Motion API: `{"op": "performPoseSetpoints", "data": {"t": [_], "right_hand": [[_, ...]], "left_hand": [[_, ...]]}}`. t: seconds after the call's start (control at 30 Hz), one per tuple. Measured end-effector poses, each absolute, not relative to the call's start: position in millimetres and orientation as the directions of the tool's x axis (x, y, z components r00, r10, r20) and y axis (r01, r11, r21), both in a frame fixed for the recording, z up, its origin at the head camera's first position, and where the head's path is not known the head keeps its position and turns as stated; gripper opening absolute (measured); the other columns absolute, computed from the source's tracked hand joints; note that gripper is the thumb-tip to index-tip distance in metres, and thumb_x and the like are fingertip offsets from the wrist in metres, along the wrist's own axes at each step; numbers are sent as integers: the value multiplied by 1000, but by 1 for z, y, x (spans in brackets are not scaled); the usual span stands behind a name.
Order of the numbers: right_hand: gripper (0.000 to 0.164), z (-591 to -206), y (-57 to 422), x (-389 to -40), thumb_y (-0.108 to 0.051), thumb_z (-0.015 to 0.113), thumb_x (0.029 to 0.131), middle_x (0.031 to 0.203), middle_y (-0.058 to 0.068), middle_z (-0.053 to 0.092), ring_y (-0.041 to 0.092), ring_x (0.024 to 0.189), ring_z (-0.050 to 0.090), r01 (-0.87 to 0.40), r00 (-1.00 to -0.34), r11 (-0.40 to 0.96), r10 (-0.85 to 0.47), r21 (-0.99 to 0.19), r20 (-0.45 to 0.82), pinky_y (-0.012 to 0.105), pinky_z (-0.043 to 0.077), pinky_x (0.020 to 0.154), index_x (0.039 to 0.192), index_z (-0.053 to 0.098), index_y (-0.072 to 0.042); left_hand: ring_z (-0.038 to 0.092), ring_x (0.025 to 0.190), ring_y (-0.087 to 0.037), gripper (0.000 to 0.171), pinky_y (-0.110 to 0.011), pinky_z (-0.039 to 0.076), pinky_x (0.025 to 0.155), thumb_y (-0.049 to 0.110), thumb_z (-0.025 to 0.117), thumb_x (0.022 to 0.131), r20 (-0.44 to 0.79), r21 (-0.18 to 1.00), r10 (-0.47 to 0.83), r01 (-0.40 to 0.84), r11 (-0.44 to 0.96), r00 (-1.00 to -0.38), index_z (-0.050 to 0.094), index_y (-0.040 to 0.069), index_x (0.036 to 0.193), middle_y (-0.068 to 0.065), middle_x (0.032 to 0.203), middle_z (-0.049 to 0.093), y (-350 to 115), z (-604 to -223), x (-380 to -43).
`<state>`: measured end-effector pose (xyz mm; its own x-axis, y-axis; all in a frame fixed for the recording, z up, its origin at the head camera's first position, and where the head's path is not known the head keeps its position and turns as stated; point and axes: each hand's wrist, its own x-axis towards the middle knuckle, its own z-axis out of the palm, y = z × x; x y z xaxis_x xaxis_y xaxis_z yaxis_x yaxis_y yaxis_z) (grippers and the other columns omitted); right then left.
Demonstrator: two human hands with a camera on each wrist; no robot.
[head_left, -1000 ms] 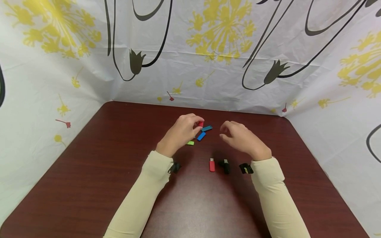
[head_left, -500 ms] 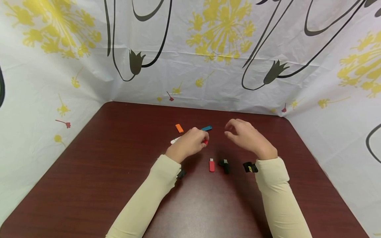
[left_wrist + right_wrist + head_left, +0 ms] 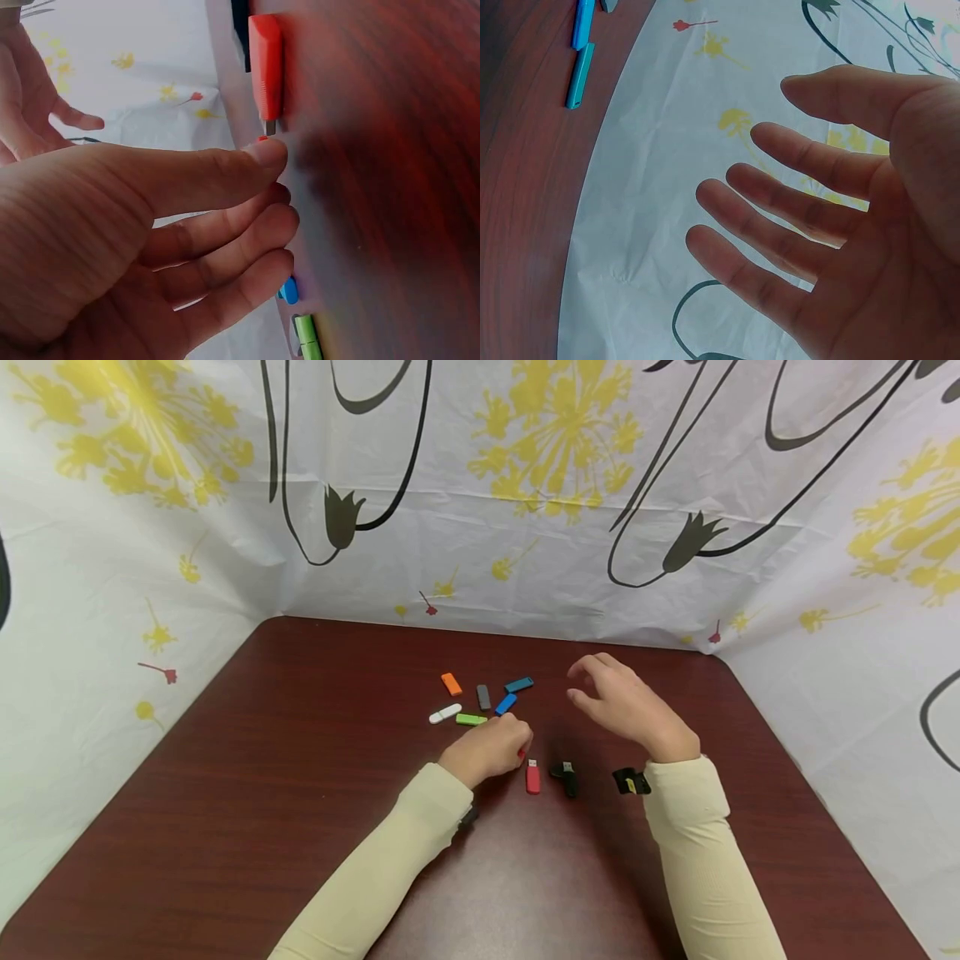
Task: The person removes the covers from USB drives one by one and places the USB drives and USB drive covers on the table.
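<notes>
My left hand (image 3: 489, 749) pinches a small red piece (image 3: 521, 752), which looks like a USB stick cap and is mostly hidden by the fingers. In the left wrist view, only a sliver of it shows behind the thumb. Just right of the fingertips lies a red USB stick (image 3: 533, 777), its metal plug bare and pointing away from me; the piece and the plug look close, but contact cannot be made out. Beside it is a black USB stick (image 3: 570, 781), also with its plug bare. Raised over the table, my right hand (image 3: 626, 708) holds nothing, fingers loosely bent.
Behind the left hand lie several sticks: orange (image 3: 452, 684), grey (image 3: 483, 697), teal (image 3: 519, 685), blue (image 3: 506, 704), lime green (image 3: 471, 720) and white (image 3: 446, 713). A patterned white sheet (image 3: 480, 585) borders the dark red table (image 3: 337, 710) at the back and sides.
My left hand has carried the red piece from among the sticks at the back toward me and right, beside the red USB stick. The right hand has shifted slightly right.
</notes>
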<state>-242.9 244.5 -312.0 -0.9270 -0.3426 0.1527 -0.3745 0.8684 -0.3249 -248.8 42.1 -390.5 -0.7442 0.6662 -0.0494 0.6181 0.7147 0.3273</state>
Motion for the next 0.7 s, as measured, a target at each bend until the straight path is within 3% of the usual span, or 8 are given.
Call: {"op": "performPoseSetpoints", "data": {"t": [0.37,0.7], "right_hand": [[31,-311,245,-242,-22,62,93,119,15,58,30,108,57,-382,-924,866,-351,-323,152,52,52,88,117,60,-3],[28,-309,246,-240,-22,60,94,120,17,57,33,108,56,-384,-923,864,-359,-325,136,54,51,89,114,61,-3]], "left_hand": [[56,55,-10,19,-23,46,50,5,68,85,-69,332,670,616,714,-740,66,13,69,-1,67,64,43,-393,-247],[52,54,-10,23,-22,41,48,4,68,85,-79,311,674,624,716,-734,64,15,65,0,63,59,44,-392,-246]]}}
